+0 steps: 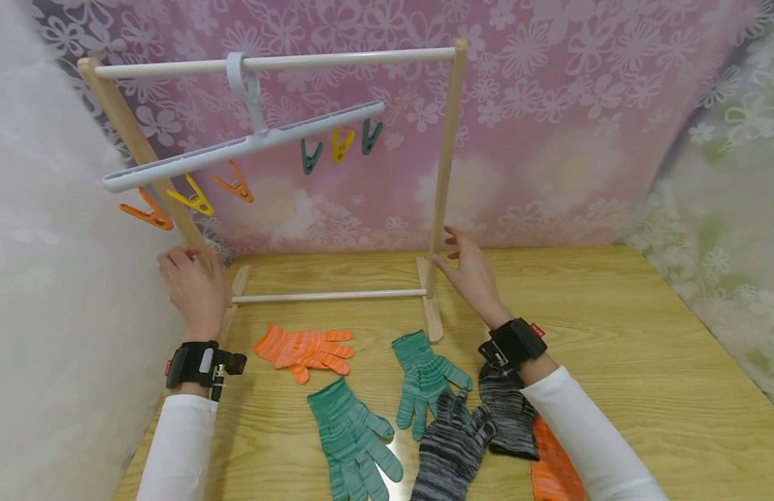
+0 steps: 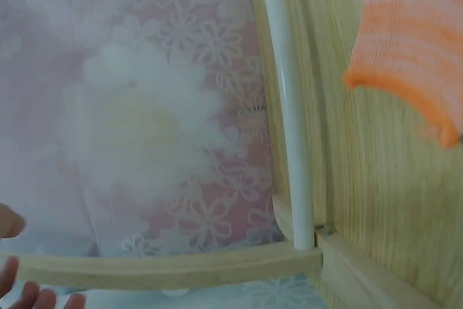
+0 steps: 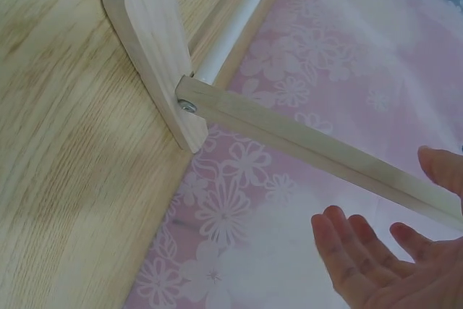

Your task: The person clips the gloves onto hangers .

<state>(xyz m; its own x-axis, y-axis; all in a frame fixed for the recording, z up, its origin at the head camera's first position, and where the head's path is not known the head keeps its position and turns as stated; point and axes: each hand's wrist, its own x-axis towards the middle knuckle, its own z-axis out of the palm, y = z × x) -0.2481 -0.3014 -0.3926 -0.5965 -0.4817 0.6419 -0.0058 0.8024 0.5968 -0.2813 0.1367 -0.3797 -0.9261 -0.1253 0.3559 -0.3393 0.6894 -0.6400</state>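
My left hand (image 1: 198, 289) is at the lower part of the left wooden post (image 1: 133, 136) of a small drying rack. In the left wrist view its thumb and fingertips show on either side of the post, loosely parted. The right hand (image 1: 476, 277) stands beside the right post (image 1: 448, 160), its fingers spread. The right wrist view shows that post (image 3: 311, 146) between the thumb and the other fingers, which look apart from it. From the rack's white top bar (image 1: 349, 59) hangs a pale blue hanger (image 1: 249, 145), tilted, with several orange, yellow and dark green clothespins.
Knitted gloves lie on the wooden table (image 1: 612, 334): an orange glove (image 1: 305, 350), green gloves (image 1: 352, 442), and dark grey gloves (image 1: 446, 452) overlapping at the front. Another orange piece (image 1: 553, 463) is partly under the right forearm. Flowered cloth (image 1: 550, 139) hangs behind.
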